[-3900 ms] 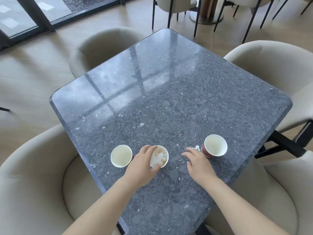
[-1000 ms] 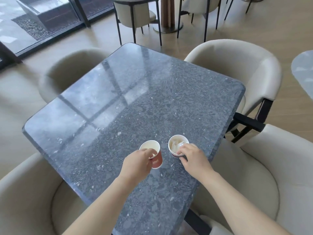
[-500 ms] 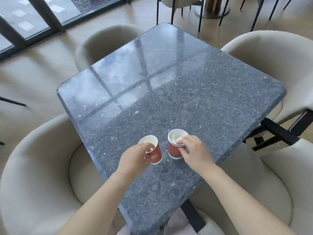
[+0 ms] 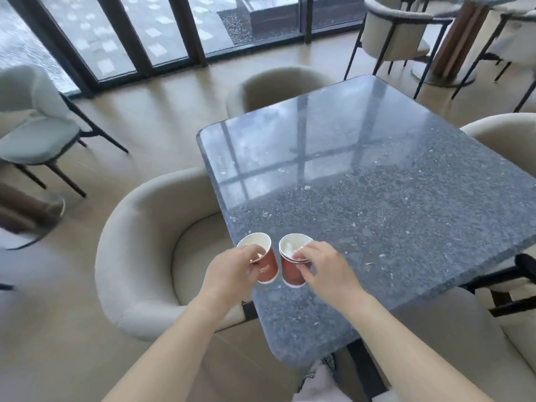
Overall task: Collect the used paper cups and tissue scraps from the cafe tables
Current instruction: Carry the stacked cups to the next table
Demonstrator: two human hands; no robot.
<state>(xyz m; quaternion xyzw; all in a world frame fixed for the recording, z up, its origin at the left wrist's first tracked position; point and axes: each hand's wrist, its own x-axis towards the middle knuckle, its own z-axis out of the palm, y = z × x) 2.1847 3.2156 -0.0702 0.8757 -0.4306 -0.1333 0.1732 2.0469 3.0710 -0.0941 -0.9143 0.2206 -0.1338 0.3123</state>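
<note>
The left hand (image 4: 232, 271) grips one paper cup (image 4: 267, 268) and the right hand (image 4: 322, 268) pinches the stacked cups (image 4: 291, 274) by the rim, lower centre, so a tilt may spill the tissue scraps (image 4: 290, 246).

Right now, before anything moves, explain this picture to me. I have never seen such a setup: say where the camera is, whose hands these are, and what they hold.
No machine here: a person wears one camera on the head, looking down at their own bare hands. The left hand grips a red paper cup. The right hand pinches the rim of what looks like two nested red cups with white tissue scraps inside. Both are at the left edge of a dark speckled table, with beige armchairs around it.
</note>
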